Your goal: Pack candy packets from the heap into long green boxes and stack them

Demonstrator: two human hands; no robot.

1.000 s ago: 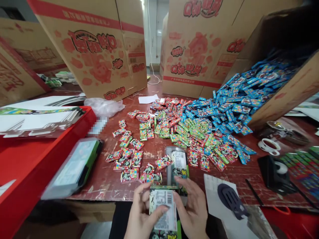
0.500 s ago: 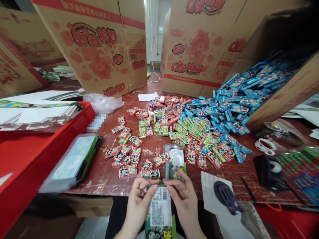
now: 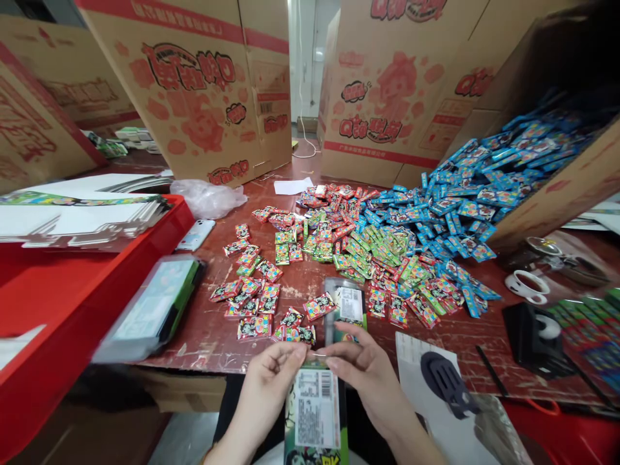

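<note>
A green and black printed package with a white label and barcode stands upright in front of my body. At its top left corner my left hand is closed, thumb and fingers pinching the edge. My right hand holds the top right side between thumb and index finger, its other fingers curled. Just beyond lies a second package in clear plastic, its lower part partly hidden by my right hand. Red candy packets lie loosely on the table before my left hand.
Green packets and blue packets spill from a carton at the right. A red tray with card sheets and wrapped packs are left. Tape and a black dispenser lie right. Tall cartons stand behind.
The view has shifted slightly, moving the table items to the right. My right hand has turned a little, its wrist farther right. Both hands remain at the package's top edge.
</note>
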